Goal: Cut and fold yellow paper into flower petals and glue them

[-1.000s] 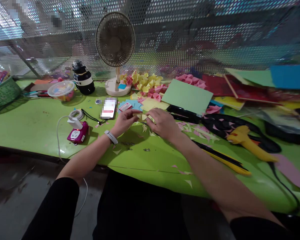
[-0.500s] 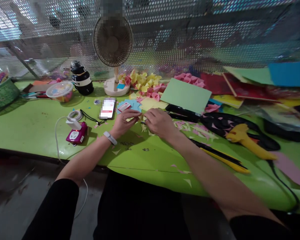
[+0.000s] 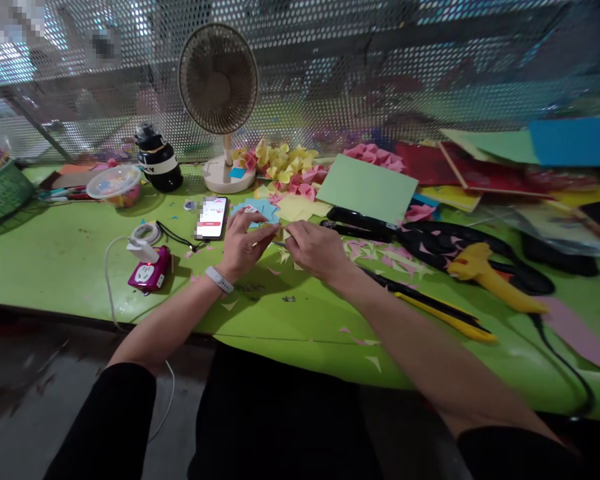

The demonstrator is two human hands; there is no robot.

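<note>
My left hand (image 3: 246, 245), with a white band on the wrist, pinches a small piece of pale yellow paper (image 3: 281, 234) over the middle of the green table. Right beside it, my right hand (image 3: 314, 248) is closed, its fingertips almost touching the left ones. A thin greyish tip shows just under the right fingers; what it belongs to is hidden. Behind the hands lie blue paper pieces (image 3: 263, 208) and pale yellow paper sheets (image 3: 300, 208). Pink and yellow paper scraps (image 3: 380, 257) are scattered to the right of my right hand.
A phone (image 3: 212, 219), purple power socket (image 3: 150, 270) and tape roll (image 3: 146, 233) lie left. Behind stand a black bottle (image 3: 160, 163), a fan (image 3: 219, 80) and folded paper flowers (image 3: 287, 163). Right are scissors (image 3: 365, 225), a box cutter (image 3: 445, 313) and a yellow glue gun (image 3: 485, 273).
The view has shifted slightly. My left hand has turned, its fingers rising and spreading over the blue paper; both hands stay close together at the small paper.
</note>
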